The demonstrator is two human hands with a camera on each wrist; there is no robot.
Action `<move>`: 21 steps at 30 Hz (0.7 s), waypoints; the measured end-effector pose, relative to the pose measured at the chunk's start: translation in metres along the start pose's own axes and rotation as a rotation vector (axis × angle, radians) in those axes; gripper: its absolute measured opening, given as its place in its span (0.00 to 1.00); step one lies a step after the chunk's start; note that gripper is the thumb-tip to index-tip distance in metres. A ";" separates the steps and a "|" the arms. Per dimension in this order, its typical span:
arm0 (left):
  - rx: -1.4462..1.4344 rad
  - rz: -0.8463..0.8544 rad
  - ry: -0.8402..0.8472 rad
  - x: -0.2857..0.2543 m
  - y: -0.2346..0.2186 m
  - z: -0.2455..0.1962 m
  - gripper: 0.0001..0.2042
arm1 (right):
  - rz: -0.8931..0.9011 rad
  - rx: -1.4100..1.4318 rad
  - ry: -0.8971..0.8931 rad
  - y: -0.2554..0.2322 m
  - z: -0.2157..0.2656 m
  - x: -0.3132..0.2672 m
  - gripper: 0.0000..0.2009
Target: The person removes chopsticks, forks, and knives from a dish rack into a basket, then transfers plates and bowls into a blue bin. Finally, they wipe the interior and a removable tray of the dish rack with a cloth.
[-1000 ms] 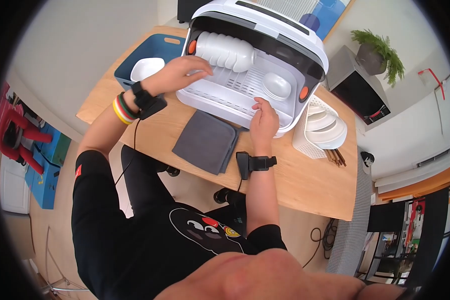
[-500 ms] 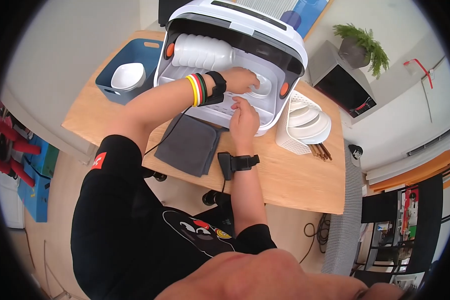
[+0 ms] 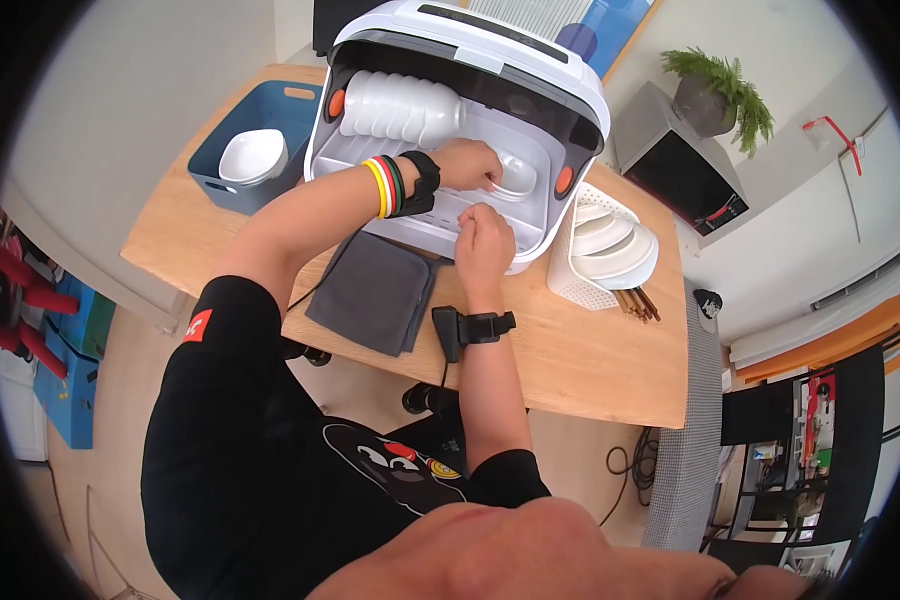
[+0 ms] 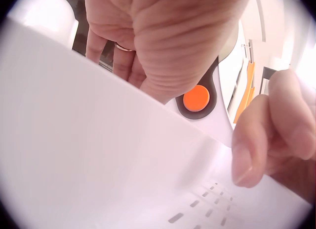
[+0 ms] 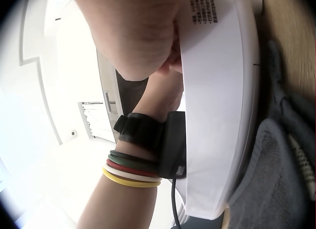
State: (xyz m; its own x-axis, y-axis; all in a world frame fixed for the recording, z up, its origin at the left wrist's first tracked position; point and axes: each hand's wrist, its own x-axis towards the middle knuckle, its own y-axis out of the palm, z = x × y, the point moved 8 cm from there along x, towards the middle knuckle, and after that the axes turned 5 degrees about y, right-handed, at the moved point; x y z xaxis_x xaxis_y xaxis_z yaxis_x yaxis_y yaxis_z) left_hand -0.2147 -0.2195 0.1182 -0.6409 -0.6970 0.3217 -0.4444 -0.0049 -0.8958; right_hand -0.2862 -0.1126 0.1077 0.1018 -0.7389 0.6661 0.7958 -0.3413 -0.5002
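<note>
Inside the white dish cabinet (image 3: 560, 215), its lid raised, my left hand (image 3: 467, 165) reaches across to the right. Its fingertips are at the left rim of a small stack of white dishes (image 3: 516, 176). From the left wrist, this hand (image 4: 168, 41) points down behind a white wall (image 4: 84, 125) that hides its fingertips; I cannot tell whether they pinch a dish. My right hand (image 3: 486, 248) is at the cabinet's front edge, fingers loosely bent and holding nothing. A row of nested white bowls (image 3: 400, 108) lies on its side at the rack's left.
A blue basket (image 3: 205, 190) with white bowls (image 3: 253, 156) stands left of the cabinet. To the right, a white perforated basket (image 3: 582, 287) holds plates (image 3: 610, 245), with brown chopsticks (image 3: 637, 304) beside them. A folded grey cloth (image 3: 370, 293) lies in front on the wooden table (image 3: 590, 370).
My left hand has swung right, from near the row of bowls to the small dishes, then drawn slightly back left. My right hand stays at the front edge, its fingers more bent.
</note>
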 end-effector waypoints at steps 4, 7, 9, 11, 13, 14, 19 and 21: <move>-0.002 -0.047 -0.029 -0.001 -0.008 -0.005 0.06 | -0.009 -0.006 -0.010 -0.001 0.003 -0.001 0.03; -0.002 -0.234 -0.007 -0.004 -0.026 -0.013 0.07 | -0.008 -0.008 -0.012 -0.001 0.002 0.000 0.03; -0.052 -0.317 -0.016 -0.009 -0.037 -0.018 0.08 | -0.021 -0.026 -0.027 -0.003 0.005 0.001 0.06; -0.141 -0.321 -0.087 -0.020 -0.057 -0.033 0.08 | -0.012 -0.024 -0.025 -0.003 0.005 0.001 0.06; -0.229 -0.321 -0.156 -0.033 -0.066 -0.037 0.09 | -0.003 -0.020 -0.020 -0.002 0.003 0.001 0.06; -0.218 -0.387 -0.074 -0.043 -0.075 -0.042 0.10 | -0.007 -0.016 -0.016 0.000 0.000 0.000 0.05; -0.149 -0.484 0.033 -0.116 -0.115 -0.060 0.08 | -0.027 -0.021 -0.012 0.000 -0.001 -0.001 0.04; -0.090 -0.487 -0.047 -0.150 -0.132 -0.059 0.07 | -0.039 -0.007 -0.016 -0.001 0.001 -0.001 0.04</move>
State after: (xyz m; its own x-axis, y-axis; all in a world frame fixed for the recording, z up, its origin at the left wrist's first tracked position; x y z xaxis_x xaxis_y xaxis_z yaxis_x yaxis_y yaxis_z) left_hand -0.0970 -0.0719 0.2067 -0.3177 -0.6605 0.6804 -0.7387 -0.2775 -0.6143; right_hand -0.2866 -0.1105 0.1085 0.0806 -0.7154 0.6940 0.7952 -0.3737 -0.4776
